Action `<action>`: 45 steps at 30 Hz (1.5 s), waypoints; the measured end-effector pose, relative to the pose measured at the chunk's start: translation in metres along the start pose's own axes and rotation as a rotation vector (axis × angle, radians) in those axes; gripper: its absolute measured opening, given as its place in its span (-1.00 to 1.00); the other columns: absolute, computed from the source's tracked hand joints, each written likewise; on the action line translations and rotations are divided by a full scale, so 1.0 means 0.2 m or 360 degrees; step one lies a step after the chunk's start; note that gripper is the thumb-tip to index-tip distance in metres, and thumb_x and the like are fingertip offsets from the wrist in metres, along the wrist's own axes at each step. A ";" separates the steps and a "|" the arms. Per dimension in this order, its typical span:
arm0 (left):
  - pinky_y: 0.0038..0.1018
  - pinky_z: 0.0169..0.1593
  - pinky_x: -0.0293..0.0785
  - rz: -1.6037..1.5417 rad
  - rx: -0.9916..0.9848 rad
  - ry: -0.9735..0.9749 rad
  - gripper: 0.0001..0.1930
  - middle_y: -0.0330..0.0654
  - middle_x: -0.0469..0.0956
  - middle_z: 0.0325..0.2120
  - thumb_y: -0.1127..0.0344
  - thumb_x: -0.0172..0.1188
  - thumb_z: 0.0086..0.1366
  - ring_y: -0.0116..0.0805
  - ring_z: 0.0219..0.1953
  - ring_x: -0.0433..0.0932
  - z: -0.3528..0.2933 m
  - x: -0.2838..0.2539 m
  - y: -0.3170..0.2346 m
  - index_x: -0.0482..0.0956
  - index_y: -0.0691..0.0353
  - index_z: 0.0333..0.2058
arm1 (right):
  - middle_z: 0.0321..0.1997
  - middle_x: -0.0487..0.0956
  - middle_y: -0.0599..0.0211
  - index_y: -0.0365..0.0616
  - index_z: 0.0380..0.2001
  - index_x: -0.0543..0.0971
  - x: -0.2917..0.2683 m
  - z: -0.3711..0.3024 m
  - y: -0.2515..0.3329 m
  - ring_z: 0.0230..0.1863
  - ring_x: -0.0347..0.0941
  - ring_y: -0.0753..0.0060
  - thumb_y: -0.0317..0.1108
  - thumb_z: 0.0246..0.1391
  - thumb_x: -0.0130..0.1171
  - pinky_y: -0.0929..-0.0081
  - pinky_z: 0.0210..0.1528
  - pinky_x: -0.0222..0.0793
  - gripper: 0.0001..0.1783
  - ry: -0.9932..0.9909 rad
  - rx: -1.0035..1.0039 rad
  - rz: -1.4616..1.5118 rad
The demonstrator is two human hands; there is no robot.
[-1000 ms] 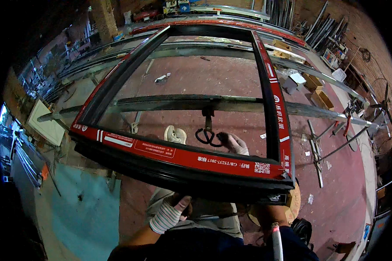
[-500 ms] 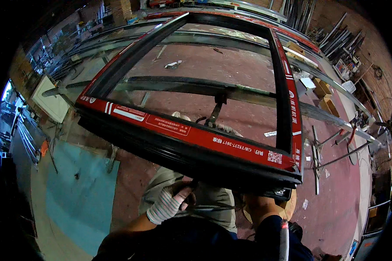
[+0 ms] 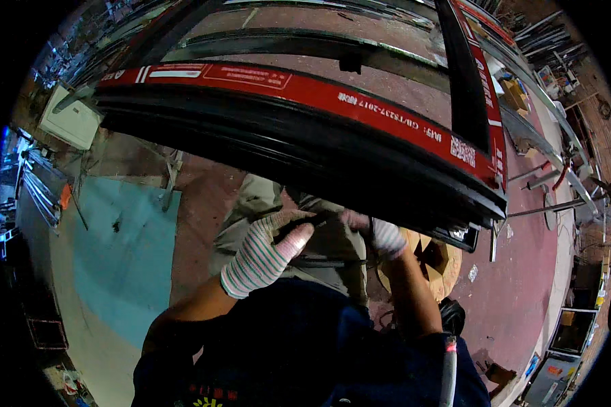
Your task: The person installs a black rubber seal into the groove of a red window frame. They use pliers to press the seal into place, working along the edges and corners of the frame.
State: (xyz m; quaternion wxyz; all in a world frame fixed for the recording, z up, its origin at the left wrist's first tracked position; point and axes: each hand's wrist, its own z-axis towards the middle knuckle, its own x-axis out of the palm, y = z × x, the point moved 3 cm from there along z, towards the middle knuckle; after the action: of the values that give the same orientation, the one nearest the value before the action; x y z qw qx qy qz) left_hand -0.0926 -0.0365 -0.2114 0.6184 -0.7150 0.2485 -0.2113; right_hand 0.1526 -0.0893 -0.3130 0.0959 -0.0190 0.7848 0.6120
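Observation:
A black window frame (image 3: 278, 149) with red printed film on its face stretches across the view in front of me. Below its near edge, my left hand (image 3: 261, 254), in a white glove with coloured stripes, pinches the end of a thin black strip (image 3: 317, 219). Close by on the right, my right hand (image 3: 381, 235) wears a similar glove, its fingers curled in towards the left hand. Whatever those fingers grip is dark and blurred. A dark cord-like length (image 3: 322, 263) crosses my lap below the hands.
Metal rails (image 3: 278, 44) lie beneath and behind the frame. A round tan coil (image 3: 447, 268) sits by my right knee. A teal mat (image 3: 125, 251) covers floor at left, near a pale panel (image 3: 68, 119). Cardboard boxes (image 3: 514, 96) and rods line the right side.
The view has tipped downward, so the frame sits higher and nearer. My right hand has come out from under the frame's right corner towards the left hand, which has risen slightly.

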 end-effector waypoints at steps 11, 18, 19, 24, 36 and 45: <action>-0.52 -0.23 0.54 0.0180 -0.0170 0.0471 -0.75 -0.25 0.64 -0.43 0.17 0.18 0.37 -0.46 -0.37 0.60 0.05 0.26 -0.03 0.65 0.23 -0.16 | -0.29 0.53 0.45 -0.33 -0.05 0.49 -0.10 -0.77 0.06 -0.25 0.36 0.58 0.20 0.05 0.32 0.49 -0.18 0.37 -0.25 -0.0127 0.0080 0.0200; -0.46 -0.15 0.60 0.0393 -0.0102 0.0656 -0.68 -0.11 0.70 -0.34 0.11 0.24 0.33 -0.30 -0.26 0.67 0.08 0.30 -0.07 0.69 0.28 -0.21 | -0.28 0.57 -0.11 -0.34 0.06 0.47 -0.12 -0.87 0.18 -0.23 0.50 -0.03 -0.19 0.18 0.04 0.24 -0.09 0.40 -0.51 0.0264 -0.0059 -0.0500; -0.46 -0.15 0.60 0.0396 -0.0078 0.0689 -0.68 -0.11 0.70 -0.34 0.10 0.24 0.33 -0.30 -0.26 0.67 0.09 0.30 -0.06 0.69 0.28 -0.21 | -0.26 0.57 -0.13 -0.35 0.07 0.47 -0.13 -0.89 0.22 -0.22 0.49 -0.12 -0.19 0.18 0.03 0.21 -0.08 0.40 -0.50 0.0197 -0.0157 -0.0712; -0.45 -0.16 0.58 0.0287 -0.0258 0.0710 -0.64 -0.12 0.70 -0.38 0.06 0.27 0.28 -0.37 -0.32 0.65 0.09 0.29 -0.04 0.71 0.28 -0.23 | -0.18 0.56 -0.21 -0.34 0.08 0.47 -0.18 -0.93 0.17 -0.14 0.47 -0.28 -0.06 0.20 0.03 0.06 -0.06 0.37 -0.43 0.0334 -0.0175 -0.1037; -0.60 -0.21 0.50 0.0232 -0.0452 0.0692 -0.78 -0.30 0.67 -0.44 0.20 0.31 0.25 -0.58 -0.37 0.58 0.09 0.29 -0.04 0.71 0.24 -0.28 | -0.44 0.50 -0.05 -0.29 -0.23 0.53 -0.18 -0.92 0.22 -0.37 0.43 -0.23 -0.08 0.10 0.19 0.08 -0.32 0.31 -0.58 0.0330 -0.0149 -0.0844; -0.60 -0.20 0.51 0.0227 -0.0509 0.0760 -0.79 -0.31 0.67 -0.45 0.22 0.31 0.25 -0.58 -0.37 0.58 0.10 0.29 -0.09 0.71 0.24 -0.28 | -0.45 0.53 -0.04 -0.29 -0.26 0.54 -0.14 -0.90 0.28 -0.40 0.46 -0.12 -0.12 0.07 0.18 0.23 -0.29 0.37 -0.61 0.0381 0.0201 -0.0510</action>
State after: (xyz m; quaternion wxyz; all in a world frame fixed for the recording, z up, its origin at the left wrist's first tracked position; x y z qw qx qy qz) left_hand -0.0332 -0.0557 -0.1976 0.4352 -0.7141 0.4668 -0.2876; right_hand 0.1491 -0.2509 -0.2130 0.0992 -0.2101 0.8143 0.5319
